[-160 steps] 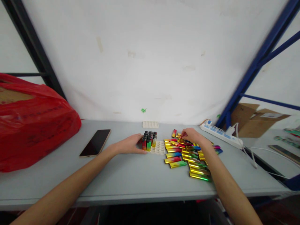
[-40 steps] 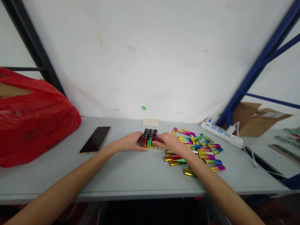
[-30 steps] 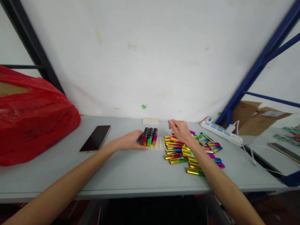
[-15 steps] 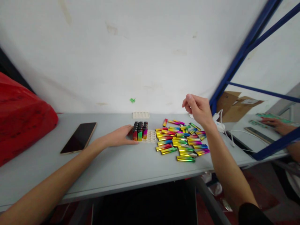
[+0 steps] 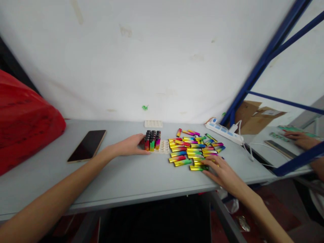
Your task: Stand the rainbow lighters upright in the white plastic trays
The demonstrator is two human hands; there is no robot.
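My left hand (image 5: 131,145) curls around the left side of a block of upright lighters (image 5: 152,145), its thumb along the front. These stand with black tops up in the left part of a white tray with round holes (image 5: 164,147); the tray's right part shows bare holes. To the right lies a loose pile of shiny multicoloured lighters (image 5: 181,152). At its front right corner my right hand (image 5: 220,171) has thumb and fingers around the end of a yellow-green lighter (image 5: 195,167) lying on the table. The fingertips partly cover that lighter's end.
A second white holed tray (image 5: 153,124) lies against the wall. On the left are a phone (image 5: 87,145) and a red bag (image 5: 27,125). A power strip (image 5: 224,131) with cables sits behind the pile, near a blue metal frame (image 5: 263,65). Beyond it, another person's hand (image 5: 300,137) shows.
My right hand has come down from above the pile's right side to the lighter at its front edge. My left hand stays at the upright lighters. The view has shifted slightly.
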